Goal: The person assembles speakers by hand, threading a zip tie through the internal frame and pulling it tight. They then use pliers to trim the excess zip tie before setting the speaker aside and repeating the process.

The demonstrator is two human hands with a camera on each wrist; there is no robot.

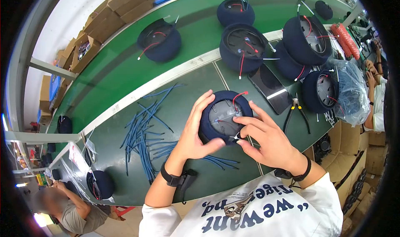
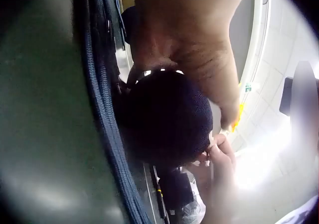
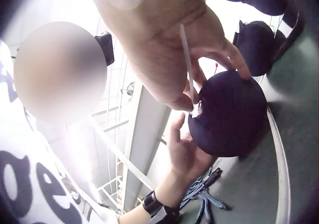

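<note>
A round housing covered in navy fabric, with black plastic inside and red wires, is held above the bench. My left hand grips its left side, fingers along the far rim and thumb at the near edge. At the near rim, the thumb and fingertips of my right hand pinch a white cable tie; its long tail sticks up past the palm in the right wrist view. From the left wrist, the housing's dark outer fabric fills the middle and hides the inside.
Blue cords lie loose on the green bench at left. Several similar housings stand along the back and right. A dark flat panel, yellow-and-black pliers and a clear plastic bag are at right. Cardboard boxes line the back left.
</note>
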